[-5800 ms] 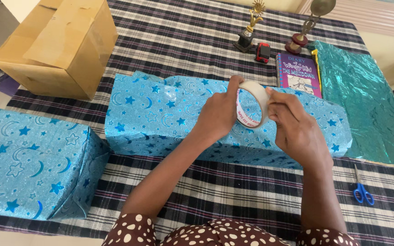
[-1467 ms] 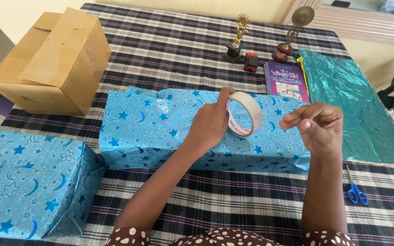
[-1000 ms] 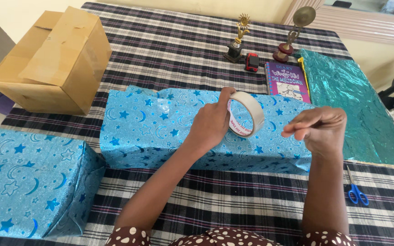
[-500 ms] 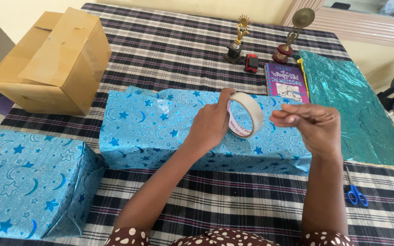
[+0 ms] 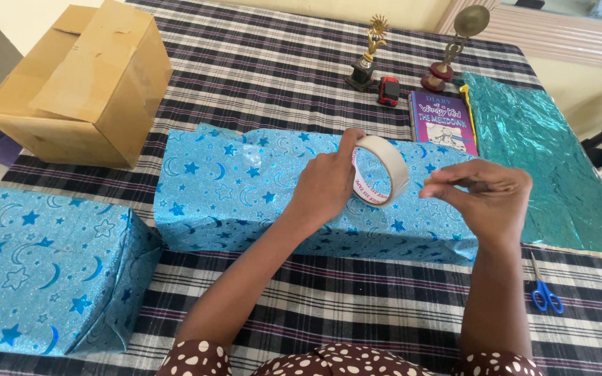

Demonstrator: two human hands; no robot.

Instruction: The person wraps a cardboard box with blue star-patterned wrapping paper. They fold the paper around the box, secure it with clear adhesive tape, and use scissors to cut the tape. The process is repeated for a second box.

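tape roll: i see it held upright above the long wrapped box, off the paper. nearest me, a second wrapped box sits at the left edge and blue scissors lie at the right on the checked cloth. my left hand is closed on the roll, thumb on its top rim. my right hand sits just beside the roll, fingertips pinched together; i cannot tell whether tape is between them. further back: a book, teal foil, a cardboard box, two trophies.
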